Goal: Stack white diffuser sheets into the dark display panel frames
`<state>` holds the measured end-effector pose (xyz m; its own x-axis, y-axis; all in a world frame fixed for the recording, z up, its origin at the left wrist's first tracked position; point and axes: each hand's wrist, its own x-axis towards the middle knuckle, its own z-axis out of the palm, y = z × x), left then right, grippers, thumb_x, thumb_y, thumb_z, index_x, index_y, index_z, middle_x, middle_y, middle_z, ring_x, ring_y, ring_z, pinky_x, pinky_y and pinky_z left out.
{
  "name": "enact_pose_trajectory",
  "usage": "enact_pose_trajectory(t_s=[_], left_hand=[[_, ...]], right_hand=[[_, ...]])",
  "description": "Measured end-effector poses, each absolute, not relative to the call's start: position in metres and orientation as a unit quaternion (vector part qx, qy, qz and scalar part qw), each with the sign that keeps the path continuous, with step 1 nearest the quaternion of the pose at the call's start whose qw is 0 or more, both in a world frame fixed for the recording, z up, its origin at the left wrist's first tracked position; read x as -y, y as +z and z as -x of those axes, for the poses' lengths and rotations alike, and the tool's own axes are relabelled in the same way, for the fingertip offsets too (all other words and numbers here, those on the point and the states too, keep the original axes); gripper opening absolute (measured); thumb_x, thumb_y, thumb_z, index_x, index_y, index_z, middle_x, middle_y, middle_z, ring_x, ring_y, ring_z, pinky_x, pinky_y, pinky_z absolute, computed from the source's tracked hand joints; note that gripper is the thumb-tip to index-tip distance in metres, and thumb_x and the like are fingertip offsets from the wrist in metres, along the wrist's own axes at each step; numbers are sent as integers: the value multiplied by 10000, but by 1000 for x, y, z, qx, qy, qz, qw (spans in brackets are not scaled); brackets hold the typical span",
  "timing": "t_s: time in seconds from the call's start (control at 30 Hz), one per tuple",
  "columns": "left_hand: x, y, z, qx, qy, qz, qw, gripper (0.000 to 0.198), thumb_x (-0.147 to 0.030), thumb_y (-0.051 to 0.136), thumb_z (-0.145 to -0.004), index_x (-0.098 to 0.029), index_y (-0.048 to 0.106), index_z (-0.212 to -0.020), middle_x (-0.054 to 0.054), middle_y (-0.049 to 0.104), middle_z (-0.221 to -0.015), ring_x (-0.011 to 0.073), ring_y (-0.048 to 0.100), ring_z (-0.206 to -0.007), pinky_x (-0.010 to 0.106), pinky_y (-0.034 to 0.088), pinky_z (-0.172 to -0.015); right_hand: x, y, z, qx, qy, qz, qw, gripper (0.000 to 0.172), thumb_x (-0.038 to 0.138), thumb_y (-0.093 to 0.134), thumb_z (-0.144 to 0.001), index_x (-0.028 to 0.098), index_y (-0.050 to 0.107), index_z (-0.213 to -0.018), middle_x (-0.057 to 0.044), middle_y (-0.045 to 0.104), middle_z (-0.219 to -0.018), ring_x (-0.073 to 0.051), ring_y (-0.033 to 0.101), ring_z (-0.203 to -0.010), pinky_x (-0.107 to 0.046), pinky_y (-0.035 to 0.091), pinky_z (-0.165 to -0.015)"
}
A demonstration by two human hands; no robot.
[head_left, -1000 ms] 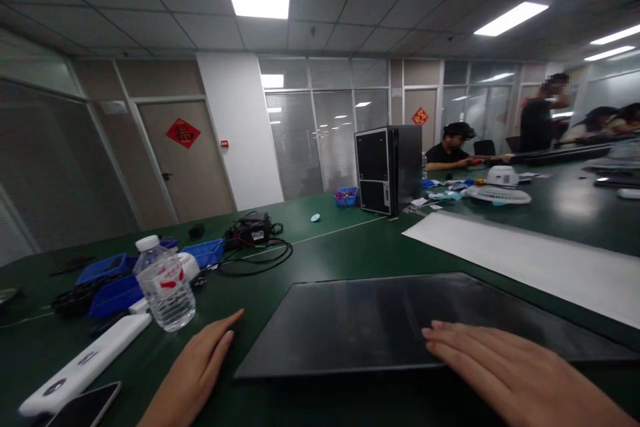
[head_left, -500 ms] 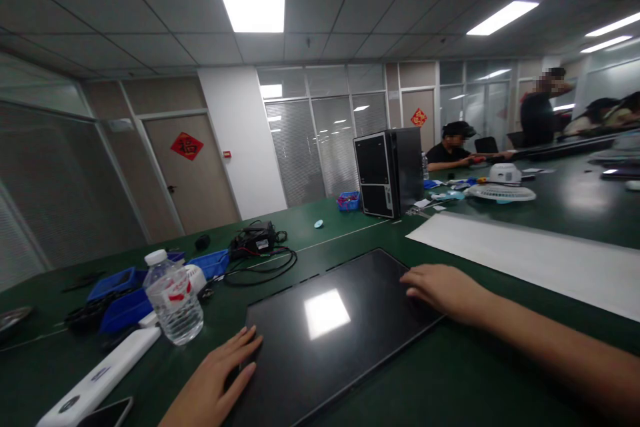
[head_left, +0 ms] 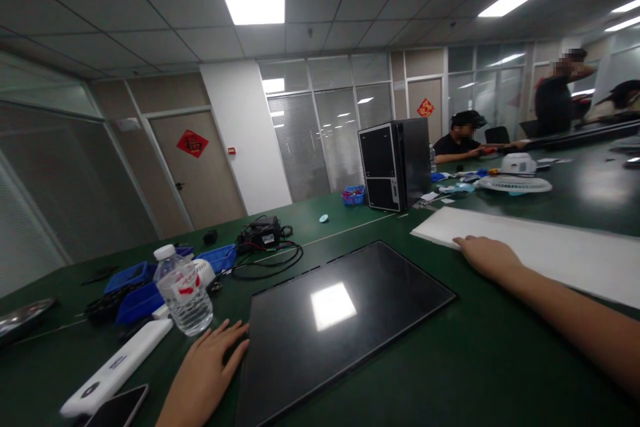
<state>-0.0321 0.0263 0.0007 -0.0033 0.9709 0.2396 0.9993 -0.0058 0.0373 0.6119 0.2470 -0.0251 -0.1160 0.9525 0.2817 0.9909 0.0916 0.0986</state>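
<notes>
A flat black display panel (head_left: 395,320) lies on the green table, its glossy face mirroring a ceiling light. At its left edge rests my left hand (head_left: 205,363), fingers spread, the fingertips by the rim and nothing held. My right hand (head_left: 487,257) is apart from the panel, over the near left edge of a long white sheet (head_left: 565,247). Its fingers are stretched out and hold nothing I can see; whether they touch the sheet I cannot tell.
Left of the panel are a water bottle (head_left: 183,300), a long white device (head_left: 117,367), a phone (head_left: 117,407) and blue trays (head_left: 143,300). Behind it lie a black adapter with cables (head_left: 263,233) and a computer tower (head_left: 395,163). A person (head_left: 460,137) sits farther back.
My right hand has left the panel's right part and moved right to the white sheet. My left hand has shifted slightly left, off the panel's face to its edge. The view has tilted a little.
</notes>
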Motion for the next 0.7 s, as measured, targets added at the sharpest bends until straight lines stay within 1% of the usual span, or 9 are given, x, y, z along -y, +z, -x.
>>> enact_pose_trajectory(t_s=[0.1,0.27,0.37,0.43,0.5,0.6,0.63,0.7], left_hand=[[-22,7,27,687,-109,715,72,453,-510,428,-947,-303,694,-1249,11,676,-1339,289,521,-1354,543,377,-1152],[-17,5,24,666,-128,732,55,490,-576,442,-927,-310,686,-1258,12,643,-1381,295,495,-1374,548,394,-1143],[-16,1,25,671,-124,729,47,547,-596,435,-922,-277,647,-1313,27,595,-1431,299,450,-1404,552,360,-1163],[-16,-1,26,676,-119,727,36,571,-600,409,-932,-271,610,-1352,23,553,-1468,293,413,-1428,555,328,-1178],[-15,-2,28,678,-115,726,25,584,-607,390,-938,-278,576,-1383,13,513,-1499,286,371,-1450,556,297,-1191],[-16,-4,29,680,-109,725,12,618,-625,396,-931,-279,519,-1429,11,466,-1532,284,321,-1473,557,260,-1204],[-17,-5,30,681,-108,724,8,628,-627,401,-929,-277,501,-1441,14,452,-1540,287,313,-1476,561,254,-1205],[-18,-7,31,683,-109,722,2,633,-627,408,-929,-278,485,-1451,20,434,-1550,295,309,-1478,573,250,-1202]], right_hand=[[-240,-20,-602,756,-150,633,68,449,151,399,-876,182,638,-1255,-188,693,-1163,-310,682,-970,-432,512,-766],[-224,-9,-589,768,-184,608,85,394,125,424,-866,167,667,-1173,-174,721,-1055,-287,692,-893,-386,506,-729],[-211,0,-575,774,-208,588,106,396,143,428,-880,154,640,-1215,-171,706,-1089,-280,679,-916,-378,504,-748],[-199,8,-559,801,-207,542,145,406,174,425,-904,173,616,-1261,-149,691,-1129,-266,662,-962,-378,503,-796],[-185,16,-538,854,-161,460,184,389,212,419,-932,210,624,-1263,-116,687,-1137,-241,652,-989,-370,502,-839],[-166,26,-509,917,-24,346,195,328,314,453,-963,267,665,-1207,-64,703,-1112,-201,654,-985,-346,504,-876],[-161,28,-502,922,20,334,195,322,364,477,-962,273,670,-1203,-57,707,-1113,-196,658,-974,-343,509,-872],[-155,29,-492,911,81,346,208,369,459,512,-948,270,669,-1223,-62,706,-1154,-209,658,-997,-366,511,-901]])
